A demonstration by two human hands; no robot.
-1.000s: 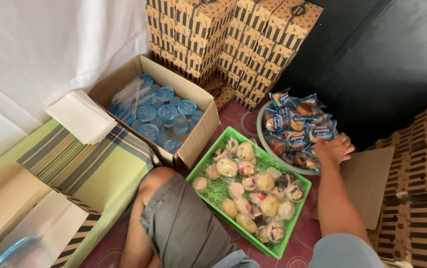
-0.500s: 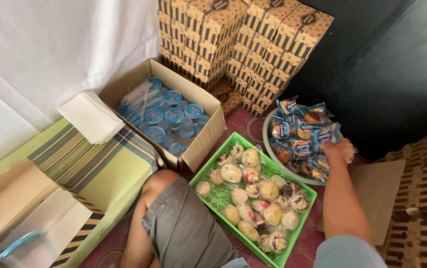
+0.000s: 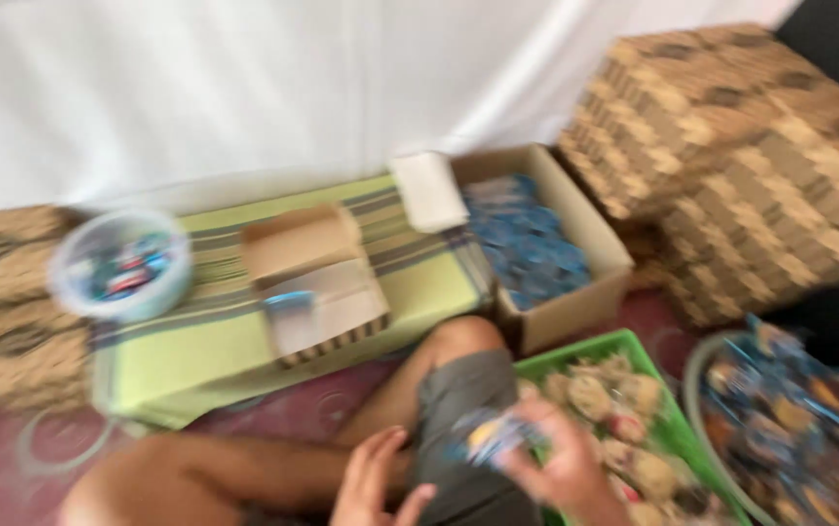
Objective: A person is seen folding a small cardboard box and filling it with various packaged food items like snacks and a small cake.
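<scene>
Blurry, but readable: right hand (image 3: 561, 472) was closed around a small blue-and-yellow wrapped snack packet (image 3: 493, 435), held just left of the green tray (image 3: 590, 349). Left hand (image 3: 371, 482) was open, fingers spread, empty, further left of the tray over the grey shorts (image 3: 454, 409). Cardboard box of blue-lidded cups (image 3: 575, 292) sat behind the tray; round basin of wrapped packets (image 3: 702, 370) on its right.

Maroon floor mat (image 3: 273, 409), striped cloth (image 3: 215, 331), green tray (image 3: 624, 346), cardboard box (image 3: 575, 302)
</scene>
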